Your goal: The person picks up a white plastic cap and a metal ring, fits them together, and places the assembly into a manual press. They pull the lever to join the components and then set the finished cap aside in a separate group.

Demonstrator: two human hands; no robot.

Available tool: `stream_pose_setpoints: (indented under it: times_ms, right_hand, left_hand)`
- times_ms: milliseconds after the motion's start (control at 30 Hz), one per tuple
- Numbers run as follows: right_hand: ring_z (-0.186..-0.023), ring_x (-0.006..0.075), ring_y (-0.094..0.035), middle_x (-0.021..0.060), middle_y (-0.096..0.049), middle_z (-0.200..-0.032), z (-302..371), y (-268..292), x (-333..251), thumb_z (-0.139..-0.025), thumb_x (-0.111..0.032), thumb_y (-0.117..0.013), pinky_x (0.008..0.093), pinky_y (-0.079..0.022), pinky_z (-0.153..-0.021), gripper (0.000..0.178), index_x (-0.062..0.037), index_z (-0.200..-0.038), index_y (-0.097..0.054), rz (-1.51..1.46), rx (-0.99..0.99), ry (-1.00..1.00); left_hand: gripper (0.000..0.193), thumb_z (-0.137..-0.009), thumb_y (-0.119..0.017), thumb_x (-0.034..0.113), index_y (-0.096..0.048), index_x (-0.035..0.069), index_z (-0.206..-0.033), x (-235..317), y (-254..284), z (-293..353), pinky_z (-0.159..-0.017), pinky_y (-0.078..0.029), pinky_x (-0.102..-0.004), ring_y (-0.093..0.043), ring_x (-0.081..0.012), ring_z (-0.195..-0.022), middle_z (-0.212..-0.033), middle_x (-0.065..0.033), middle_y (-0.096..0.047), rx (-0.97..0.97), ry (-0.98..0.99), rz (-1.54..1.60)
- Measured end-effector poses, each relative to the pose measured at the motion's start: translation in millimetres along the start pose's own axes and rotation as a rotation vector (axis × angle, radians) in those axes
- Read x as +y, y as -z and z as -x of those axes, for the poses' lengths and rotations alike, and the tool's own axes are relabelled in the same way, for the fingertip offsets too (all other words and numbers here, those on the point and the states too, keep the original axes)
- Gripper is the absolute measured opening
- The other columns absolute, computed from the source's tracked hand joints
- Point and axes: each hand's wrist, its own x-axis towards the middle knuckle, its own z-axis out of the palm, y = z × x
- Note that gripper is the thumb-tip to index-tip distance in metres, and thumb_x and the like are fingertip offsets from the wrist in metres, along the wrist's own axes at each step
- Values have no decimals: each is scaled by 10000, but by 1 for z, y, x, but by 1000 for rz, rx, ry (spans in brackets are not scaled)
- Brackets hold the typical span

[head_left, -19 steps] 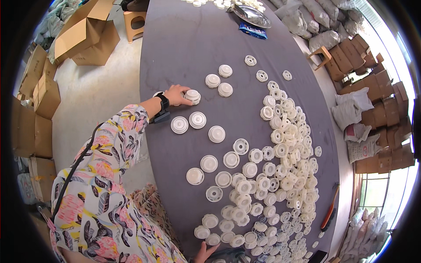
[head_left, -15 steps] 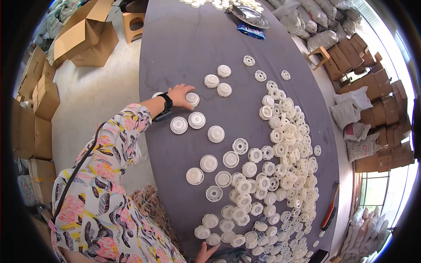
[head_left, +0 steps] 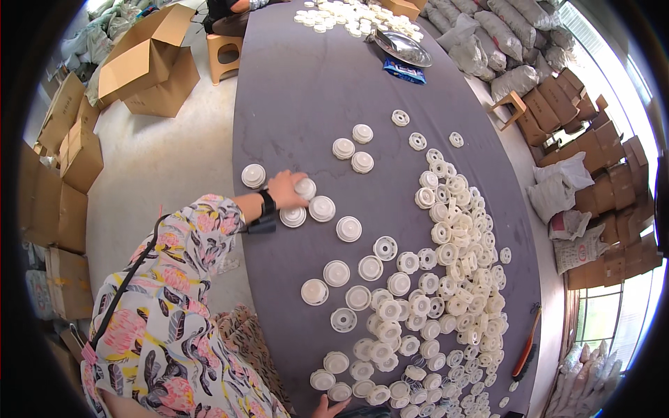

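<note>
My left hand (head_left: 284, 189), with a dark band on its wrist, curls its fingers round a white ridged plastic cap (head_left: 305, 187) over the left part of the table. Close by lie two similar caps, a left one (head_left: 293, 217) and a right one (head_left: 322, 209); another cap (head_left: 253, 175) sits at the table's left edge. My right hand (head_left: 330, 407) is partly cut off by the lower edge of the view. Its visible fingers are apart, beside a white cap (head_left: 339, 391), and nothing shows in them; whether they touch the cap I cannot tell.
A large heap of white rings and caps (head_left: 460, 265) covers the right of the grey table (head_left: 300, 90). A metal tray (head_left: 404, 49) and blue packet (head_left: 404, 71) lie at the far end. A red-handled brush (head_left: 527, 345) rests at right. Another person sits at the far left.
The view has shifted, so most things appear lower. My left hand has drawn its cap nearer to the two caps beside it, uncovering the cap at the table's left edge. A seated person has come into view.
</note>
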Motion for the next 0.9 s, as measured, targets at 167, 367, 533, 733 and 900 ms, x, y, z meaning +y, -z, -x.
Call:
stream_pose_setpoints:
  times_ms: [167,367,533,733,900]
  right_hand:
    - [-1344,320,-125,206,-126,-1455,4,-2,-14,-844,-447,-568,403,-153,-1074,847,22,-1402,-137,-127,16,-50]
    - [-1351,311,-103,184,-105,-1466,-19,5,32,-862,-410,-559,407,-160,-1073,809,-15,-1415,-120,-48,68,-119]
    - [-1354,312,-95,168,-88,-1474,-26,-11,-33,-859,-406,-564,407,-155,-1074,810,-42,-1423,-112,-263,70,-241]
    - [-1355,314,-75,168,-73,-1475,-99,-26,-53,-858,-415,-558,411,-142,-1075,813,-42,-1424,-108,-263,72,-131]
    - [-1356,315,-58,168,-61,-1477,-132,-37,-60,-858,-422,-554,415,-131,-1076,816,-43,-1424,-105,-237,35,-109]
  left_hand:
    - [733,-550,-762,438,-505,173,-1183,31,-34,44,-812,-388,-434,-469,-312,-1007,-1040,-140,-480,-75,-282,-6]
    - [828,-565,-773,433,-441,144,-1266,80,-17,39,-910,-323,-462,-396,-336,-1114,-1166,-169,-418,-184,-483,128]
    - [945,-568,-772,457,-334,155,-1349,79,-41,-93,-1032,-209,-515,-239,-392,-1280,-1373,-213,-262,103,-386,57]
    - [1091,-529,-771,528,-208,210,-1408,102,-34,-193,-1038,-127,-604,-114,-380,-1341,-1458,-186,-101,242,-112,-131]
    - [1065,-464,-802,530,-309,242,-1362,107,-35,-218,-990,-223,-619,-240,-332,-1300,-1412,-121,-258,-4,-22,-94]
